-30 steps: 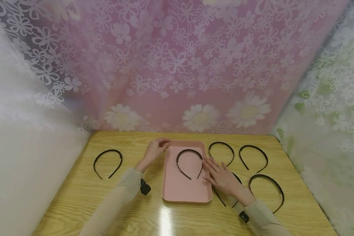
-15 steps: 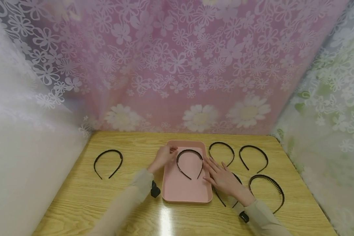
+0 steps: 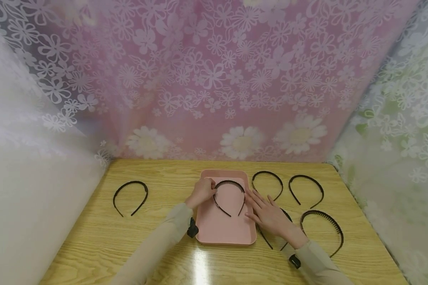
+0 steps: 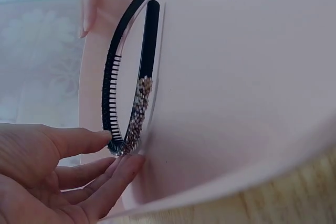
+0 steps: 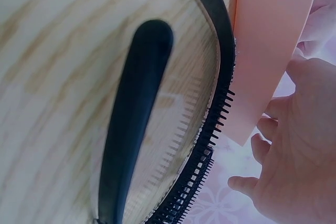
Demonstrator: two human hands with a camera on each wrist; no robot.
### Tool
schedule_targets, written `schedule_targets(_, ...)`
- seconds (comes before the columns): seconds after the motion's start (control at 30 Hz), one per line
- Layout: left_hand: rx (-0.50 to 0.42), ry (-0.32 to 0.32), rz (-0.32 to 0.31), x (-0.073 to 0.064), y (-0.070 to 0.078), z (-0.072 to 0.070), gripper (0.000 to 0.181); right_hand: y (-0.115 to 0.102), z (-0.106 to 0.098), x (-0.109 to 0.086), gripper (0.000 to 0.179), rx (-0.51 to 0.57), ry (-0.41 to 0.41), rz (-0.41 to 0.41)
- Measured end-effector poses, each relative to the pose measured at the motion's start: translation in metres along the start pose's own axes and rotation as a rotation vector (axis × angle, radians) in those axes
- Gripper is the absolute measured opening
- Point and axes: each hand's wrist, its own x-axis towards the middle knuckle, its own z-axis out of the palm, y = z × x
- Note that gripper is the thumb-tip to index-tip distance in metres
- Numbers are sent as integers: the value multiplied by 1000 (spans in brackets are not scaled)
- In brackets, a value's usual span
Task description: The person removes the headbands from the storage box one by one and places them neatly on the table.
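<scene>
A pink tray lies on the wooden table with one black toothed headband inside it. My left hand reaches over the tray's left rim and pinches this headband near its top left. In the left wrist view, the thumb and fingers meet the curved end of the headband, whose outer face carries sparkly beads. With fingers extended, my right hand rests at the tray's right rim. Beneath that hand is another black headband, partly hidden; its black arm looms large in the right wrist view.
One headband lies left of the tray. To the right are a back headband, a farther one, and a toothed one nearer the front. Floral curtains enclose the table's back and sides.
My left hand has moved right from the tray's upper left rim to the headband inside and taken hold of it. The right hand stays in place.
</scene>
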Motion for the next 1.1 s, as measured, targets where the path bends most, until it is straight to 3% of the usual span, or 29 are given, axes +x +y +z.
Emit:
schedule_targets(0.17,29,-26,-30,0,0,0,9,-3,-3,0,66,11,24,-9)
schedule_targets(0.37,-30,-61,-69,-1,0,-1,30,-6,-7,2,68,14,-14,18)
schedule_targets(0.6,-131,-84,-131,-1,-1,1,25,-6,-5,0,68,5,7,1)
schedule_targets(0.87,-210,-61,-83,0,-2,3,24,0,0,-1,67,-22,42,-31)
schedule_targets(1.1,-322,-41,-117,-3,0,-1,27,4,4,-2,68,-48,24,-25)
